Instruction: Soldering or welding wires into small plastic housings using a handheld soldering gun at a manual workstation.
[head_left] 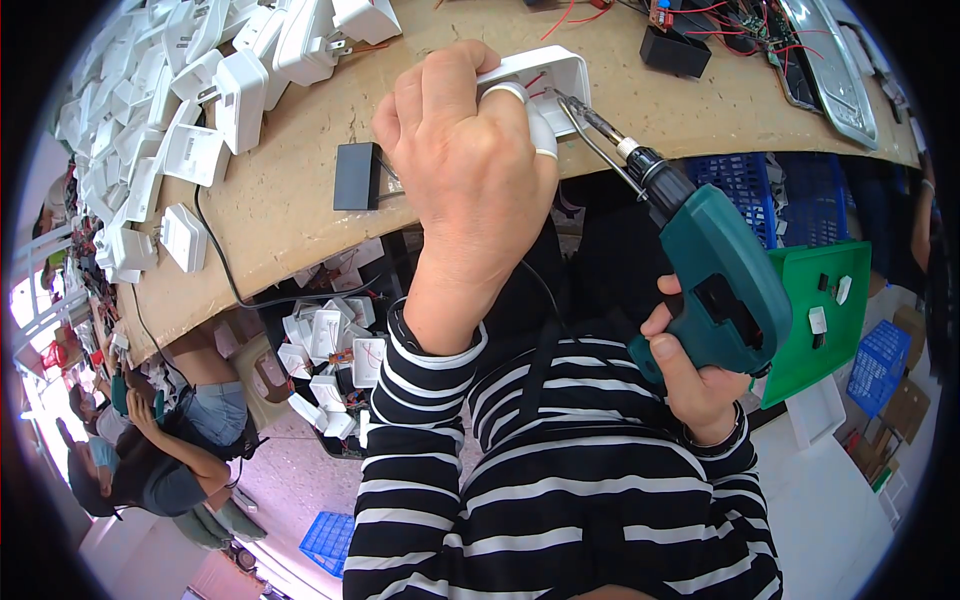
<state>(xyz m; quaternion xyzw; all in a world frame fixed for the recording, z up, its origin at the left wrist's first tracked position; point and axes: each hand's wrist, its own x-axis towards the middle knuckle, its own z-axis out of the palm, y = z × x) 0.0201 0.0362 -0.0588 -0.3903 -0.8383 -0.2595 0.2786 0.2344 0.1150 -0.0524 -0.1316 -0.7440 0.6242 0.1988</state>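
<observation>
My left hand (pixel 470 180) is closed on a white plastic charger housing (pixel 570 72) at the table's near edge. White covers sit on some of its fingertips. Thin red wires (pixel 536 82) show inside the housing. My right hand (pixel 695 385) grips a teal soldering gun (pixel 728 270) by its handle. The gun's metal tip and thin feed tube (pixel 603 128) reach up to the housing's opening, close to the left fingers. Whether the tip touches a wire cannot be made out. Left of my left hand, a small black box (pixel 356 177) lies on the table.
White charger housings (pixel 240 100) are heaped at the table's left. A bin of white parts (pixel 330 345) stands below. At the far right are an open black case (pixel 675 52) and a silver tray (pixel 840 85). A green tray (pixel 830 320) lies right; a co-worker (pixel 170 450) sits left.
</observation>
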